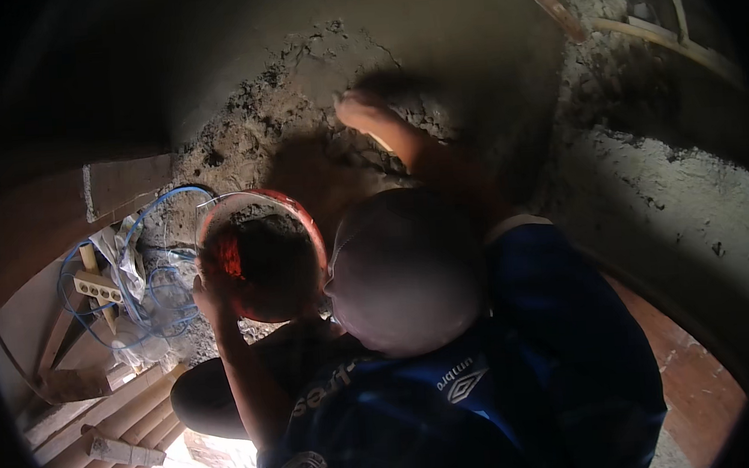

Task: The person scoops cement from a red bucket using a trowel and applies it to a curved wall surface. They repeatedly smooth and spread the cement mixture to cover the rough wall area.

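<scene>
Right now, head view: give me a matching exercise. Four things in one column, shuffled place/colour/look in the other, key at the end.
Things
1. bucket
2. right hand
3. socket strip
4. left hand

Place, colour or look
A. pale, with a row of round outlets
B. at the left side of the round container
C. red, with dark contents
D. reaching out to the rough grey surface

Pairs: 1-C, 2-D, 3-A, 4-B
</scene>
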### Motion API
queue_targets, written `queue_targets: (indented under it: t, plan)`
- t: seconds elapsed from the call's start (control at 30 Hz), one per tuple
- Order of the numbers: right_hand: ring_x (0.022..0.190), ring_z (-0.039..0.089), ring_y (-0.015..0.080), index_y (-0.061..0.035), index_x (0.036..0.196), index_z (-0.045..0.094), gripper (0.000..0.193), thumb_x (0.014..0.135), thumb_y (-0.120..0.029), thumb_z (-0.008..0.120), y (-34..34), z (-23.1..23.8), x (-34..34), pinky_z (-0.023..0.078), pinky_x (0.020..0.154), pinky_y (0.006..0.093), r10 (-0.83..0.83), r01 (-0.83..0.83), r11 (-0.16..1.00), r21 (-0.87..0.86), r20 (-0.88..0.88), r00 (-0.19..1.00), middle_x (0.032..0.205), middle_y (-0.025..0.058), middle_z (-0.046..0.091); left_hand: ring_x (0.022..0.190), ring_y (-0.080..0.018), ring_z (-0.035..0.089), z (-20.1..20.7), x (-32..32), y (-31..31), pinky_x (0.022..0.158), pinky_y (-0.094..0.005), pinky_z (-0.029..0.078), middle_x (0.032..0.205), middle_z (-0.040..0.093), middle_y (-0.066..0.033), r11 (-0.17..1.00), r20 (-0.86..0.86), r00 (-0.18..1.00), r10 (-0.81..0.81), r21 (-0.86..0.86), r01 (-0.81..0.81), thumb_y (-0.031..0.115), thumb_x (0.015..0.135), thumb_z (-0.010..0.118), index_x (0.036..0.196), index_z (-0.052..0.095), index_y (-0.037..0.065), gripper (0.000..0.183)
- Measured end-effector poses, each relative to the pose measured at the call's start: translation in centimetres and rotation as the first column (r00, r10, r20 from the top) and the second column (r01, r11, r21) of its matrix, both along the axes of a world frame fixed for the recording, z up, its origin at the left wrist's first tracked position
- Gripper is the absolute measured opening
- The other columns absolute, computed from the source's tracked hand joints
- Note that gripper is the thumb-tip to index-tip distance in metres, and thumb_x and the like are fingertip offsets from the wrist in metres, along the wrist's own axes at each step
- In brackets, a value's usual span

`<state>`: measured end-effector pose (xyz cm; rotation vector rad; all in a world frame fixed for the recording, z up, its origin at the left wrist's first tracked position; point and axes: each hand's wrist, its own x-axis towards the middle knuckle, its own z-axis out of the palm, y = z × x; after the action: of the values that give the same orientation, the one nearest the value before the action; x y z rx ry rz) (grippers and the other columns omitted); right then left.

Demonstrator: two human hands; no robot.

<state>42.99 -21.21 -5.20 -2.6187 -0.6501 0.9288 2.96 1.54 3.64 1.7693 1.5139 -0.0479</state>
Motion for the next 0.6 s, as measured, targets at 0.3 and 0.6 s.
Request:
queue_targets:
  t: [0.3,0.6]
  plan:
    - [0.086,0.064,0.0300,0.0030,0.088,0.064,0.029,0.084,-0.014,0.041,-10.0,0.5,1.8,0.052,0.076,0.0395,0.383,-0.341,0.922,-0.186,0.287,0.878,0.090,0.0194,0.066,0.060,-0.0178,0.053,2.3,2.0,-1.5,0.057,-0.0345,0.043,0.064,0.058,-0.0077,0.981,0.113,0.975,0.191,-0.044,-0.187,0.062,0.089,0.040,0.081,0.062,-0.004,0.070]
    - [0.111,0.057,0.0335,-0.0035,0.111,0.063,0.037,0.087,-0.022,0.041,-1.5,6.0,10.5,0.046,0.093,0.0397,-0.070,0.095,0.974,-0.204,0.129,0.989,0.121,0.0173,0.058,0.062,-0.0236,0.053,1.6,0.5,-0.4,0.062,-0.0394,0.045,0.071,0.056,-0.0132,0.990,0.071,0.988,0.136,-0.046,-0.133,0.043,0.093,0.047,0.107,0.059,-0.003,0.050]
